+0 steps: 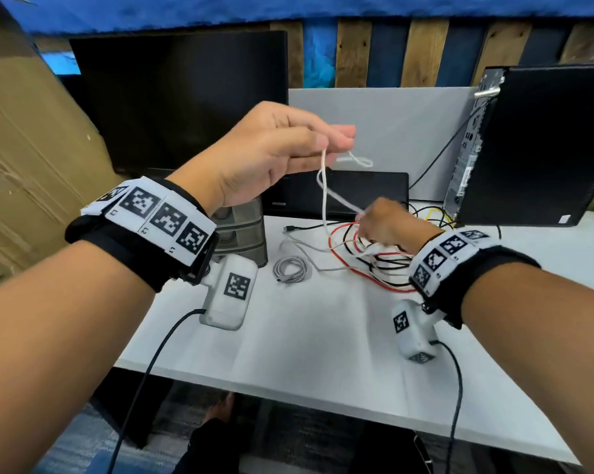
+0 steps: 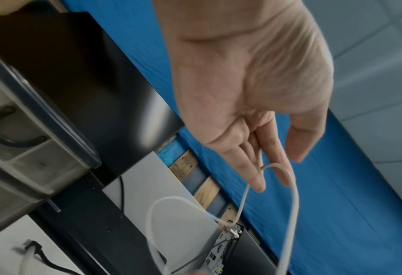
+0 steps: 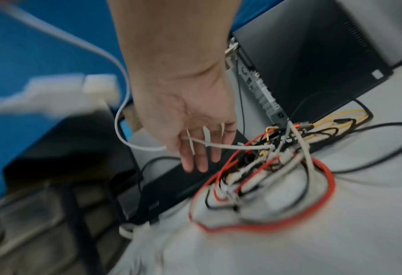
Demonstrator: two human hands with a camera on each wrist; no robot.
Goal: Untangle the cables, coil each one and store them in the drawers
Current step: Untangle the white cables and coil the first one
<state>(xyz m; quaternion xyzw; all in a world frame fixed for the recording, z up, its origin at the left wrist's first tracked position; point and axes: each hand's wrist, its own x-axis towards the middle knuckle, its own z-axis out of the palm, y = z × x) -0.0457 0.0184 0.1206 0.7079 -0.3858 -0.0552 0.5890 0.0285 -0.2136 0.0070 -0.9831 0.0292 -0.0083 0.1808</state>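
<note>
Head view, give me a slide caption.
Left hand lifts white cable from tangled cables; right hand guides it.

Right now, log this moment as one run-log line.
left hand pinches white cable aloft | right hand holds same cable at tangle | grey cable coiled on desk | drawers shut
</note>
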